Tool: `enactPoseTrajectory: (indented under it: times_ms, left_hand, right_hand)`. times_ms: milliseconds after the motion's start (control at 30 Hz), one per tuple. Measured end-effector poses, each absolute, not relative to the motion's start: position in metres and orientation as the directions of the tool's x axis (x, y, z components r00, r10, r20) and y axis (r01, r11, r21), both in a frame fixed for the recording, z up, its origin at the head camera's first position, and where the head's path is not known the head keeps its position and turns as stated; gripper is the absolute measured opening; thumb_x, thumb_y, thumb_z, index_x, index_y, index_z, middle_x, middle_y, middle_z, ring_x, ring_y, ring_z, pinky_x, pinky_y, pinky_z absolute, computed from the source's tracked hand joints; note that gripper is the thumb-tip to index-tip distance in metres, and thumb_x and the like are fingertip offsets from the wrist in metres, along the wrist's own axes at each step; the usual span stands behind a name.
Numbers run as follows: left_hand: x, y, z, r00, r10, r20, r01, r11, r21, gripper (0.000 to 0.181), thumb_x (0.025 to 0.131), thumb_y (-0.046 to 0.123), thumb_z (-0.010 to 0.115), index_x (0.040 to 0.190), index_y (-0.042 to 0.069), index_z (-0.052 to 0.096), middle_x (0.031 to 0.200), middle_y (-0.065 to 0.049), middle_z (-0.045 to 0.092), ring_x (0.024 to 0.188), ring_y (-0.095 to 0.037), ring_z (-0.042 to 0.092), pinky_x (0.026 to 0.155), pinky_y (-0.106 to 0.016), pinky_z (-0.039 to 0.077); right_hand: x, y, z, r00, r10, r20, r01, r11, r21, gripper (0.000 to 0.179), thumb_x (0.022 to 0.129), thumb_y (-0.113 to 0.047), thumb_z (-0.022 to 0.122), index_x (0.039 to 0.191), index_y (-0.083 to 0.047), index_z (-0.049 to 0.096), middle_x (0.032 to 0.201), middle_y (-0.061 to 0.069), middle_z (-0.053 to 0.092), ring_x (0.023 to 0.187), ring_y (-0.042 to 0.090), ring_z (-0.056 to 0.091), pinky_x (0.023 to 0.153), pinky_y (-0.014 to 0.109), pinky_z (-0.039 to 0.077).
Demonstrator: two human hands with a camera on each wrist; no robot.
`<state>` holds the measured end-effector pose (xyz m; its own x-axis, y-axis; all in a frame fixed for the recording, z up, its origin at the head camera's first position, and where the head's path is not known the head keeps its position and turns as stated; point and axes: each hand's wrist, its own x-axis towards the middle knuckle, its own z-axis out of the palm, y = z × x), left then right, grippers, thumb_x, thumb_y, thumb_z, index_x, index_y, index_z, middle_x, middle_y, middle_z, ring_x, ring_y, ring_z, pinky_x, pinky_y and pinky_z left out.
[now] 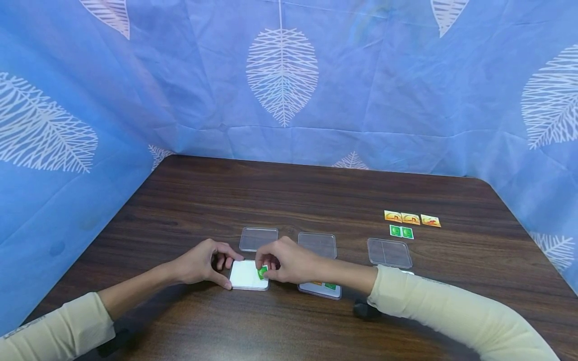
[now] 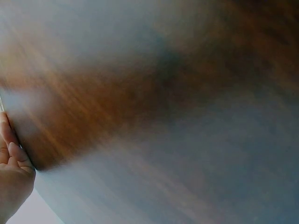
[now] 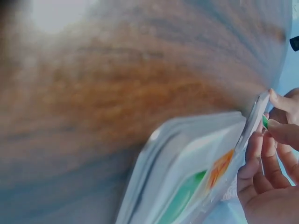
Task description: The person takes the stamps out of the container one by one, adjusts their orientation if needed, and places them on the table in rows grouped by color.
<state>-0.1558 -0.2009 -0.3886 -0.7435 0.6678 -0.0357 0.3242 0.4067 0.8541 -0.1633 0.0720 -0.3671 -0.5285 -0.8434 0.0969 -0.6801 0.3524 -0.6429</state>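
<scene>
My left hand point(image 1: 205, 263) holds a shallow clear case with a white inside point(image 1: 244, 277) at its left side, thumb at the near corner and index finger at the far one. Over the case's right part, my right hand point(image 1: 289, 260) pinches a small green picture card point(image 1: 262, 272) between thumb and fingertips. Just right of it lies a second case point(image 1: 320, 291), partly covered by my right forearm. The right wrist view shows a green picture point(image 3: 184, 196) and an orange picture point(image 3: 219, 169) in that second case.
Three clear flat lids point(image 1: 259, 239) lie in a row behind the cases. Farther back on the right are three orange picture cards point(image 1: 410, 219) and two green ones point(image 1: 401, 231). The dark wooden table point(image 1: 271, 195) meets a blue leaf-patterned cloth point(image 1: 198, 95) at the back.
</scene>
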Motion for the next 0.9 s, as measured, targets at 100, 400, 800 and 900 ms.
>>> enactPoseTrajectory:
  times_ms: [100,400,800,900]
  left_hand:
    - [-0.156,-0.201,-0.389,-0.743,0.669,-0.029,0.328,0.401,0.855,0.052,0.076,0.004,0.091,0.120,-0.012,0.070,0.085,-0.003,0.055,0.070,-0.013,0.045,0.063,-0.023,0.038]
    - [-0.156,-0.202,-0.389,-0.735,0.678,-0.011,0.342,0.385,0.857,0.051,0.077,0.004,0.091,0.120,-0.012,0.070,0.086,-0.003,0.056,0.071,-0.013,0.045,0.064,-0.023,0.040]
    - [-0.157,-0.203,-0.390,-0.724,0.690,0.000,0.354,0.372,0.858,0.051,0.076,0.003,0.090,0.120,-0.013,0.069,0.085,-0.002,0.056,0.069,-0.013,0.044,0.064,-0.024,0.040]
    - [-0.157,-0.203,-0.390,-0.725,0.688,0.001,0.357,0.376,0.855,0.051,0.076,0.004,0.090,0.120,-0.013,0.069,0.085,-0.002,0.056,0.070,-0.012,0.044,0.064,-0.023,0.040]
  right_hand:
    - [-0.166,0.077,-0.365,-0.537,-0.835,0.121,-0.689,0.350,-0.635,0.008,0.092,0.003,0.074,0.095,-0.005,0.072,0.081,-0.003,0.066,0.070,-0.003,0.051,0.064,0.016,0.048]
    - [-0.172,0.102,-0.359,-0.582,-0.794,0.177,-0.663,0.336,-0.669,0.014,0.090,0.008,0.067,0.099,-0.001,0.075,0.084,0.001,0.069,0.063,-0.001,0.047,0.055,0.016,0.038]
    - [-0.184,0.149,-0.349,-0.684,-0.712,0.159,-0.581,0.400,-0.709,0.022,0.090,0.008,0.065,0.106,-0.003,0.075,0.094,0.002,0.068,0.067,0.005,0.050,0.058,0.019,0.036]
    - [-0.188,0.162,-0.348,-0.702,-0.694,0.158,-0.569,0.413,-0.711,0.021,0.090,0.008,0.067,0.108,-0.001,0.075,0.093,0.002,0.067,0.070,0.007,0.053,0.059,0.020,0.039]
